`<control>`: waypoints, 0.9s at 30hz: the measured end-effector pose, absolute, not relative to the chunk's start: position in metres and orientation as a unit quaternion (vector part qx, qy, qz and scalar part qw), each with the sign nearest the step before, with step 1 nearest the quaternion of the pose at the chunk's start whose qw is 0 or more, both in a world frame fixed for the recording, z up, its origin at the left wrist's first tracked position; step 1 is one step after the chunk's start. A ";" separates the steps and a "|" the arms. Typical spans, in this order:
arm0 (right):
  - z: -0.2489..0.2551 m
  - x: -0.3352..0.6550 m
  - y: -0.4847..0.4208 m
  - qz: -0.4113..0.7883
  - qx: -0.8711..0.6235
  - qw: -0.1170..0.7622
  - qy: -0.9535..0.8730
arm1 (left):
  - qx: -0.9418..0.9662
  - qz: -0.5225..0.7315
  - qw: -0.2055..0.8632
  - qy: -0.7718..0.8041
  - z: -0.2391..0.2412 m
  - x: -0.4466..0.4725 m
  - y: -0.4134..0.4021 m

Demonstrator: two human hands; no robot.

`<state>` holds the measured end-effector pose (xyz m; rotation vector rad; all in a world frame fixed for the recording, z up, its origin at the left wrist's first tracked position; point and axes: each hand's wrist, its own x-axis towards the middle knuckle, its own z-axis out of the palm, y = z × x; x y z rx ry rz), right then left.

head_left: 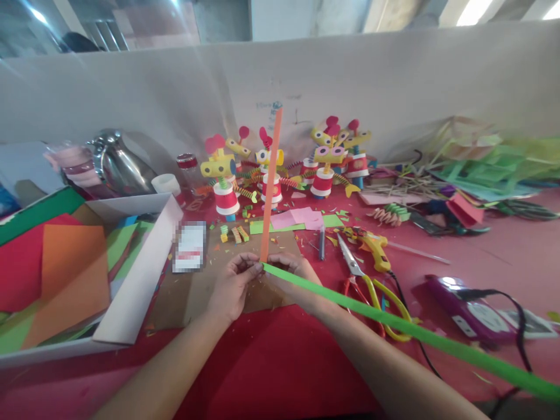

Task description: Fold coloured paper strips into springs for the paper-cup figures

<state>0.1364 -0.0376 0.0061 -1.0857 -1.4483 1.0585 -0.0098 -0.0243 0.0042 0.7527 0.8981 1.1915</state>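
An orange paper strip [272, 175] stands upright, its lower end meeting a long green paper strip [376, 315] at a corner. My left hand [236, 283] pinches this corner between thumb and fingers. Just to its right, my right hand [294, 274] has its fingers curled at the foot of the orange strip, partly hidden behind the green one. From there the green strip runs over my right forearm and out at the lower right. Beneath both hands lies a brown cardboard sheet [188, 297] scattered with paper scraps, and small folded paper springs [240, 234] rest on it.
Several paper-cup figures [226, 198] stand at the back. Scissors [352, 256], a yellow glue gun [376, 248] and a purple device [472, 309] with a cord lie to the right. A white box [140, 280] of coloured paper and a metal jug [120, 166] are left.
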 end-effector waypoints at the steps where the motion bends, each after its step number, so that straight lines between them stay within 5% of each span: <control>1: 0.009 0.135 -0.040 0.434 -0.454 0.505 -0.592 | 0.333 0.537 0.669 0.393 0.004 -0.009 -0.024; 27: 0.005 0.136 -0.038 0.579 -0.430 0.540 -0.435 | 0.329 0.509 0.695 0.387 0.003 -0.010 -0.029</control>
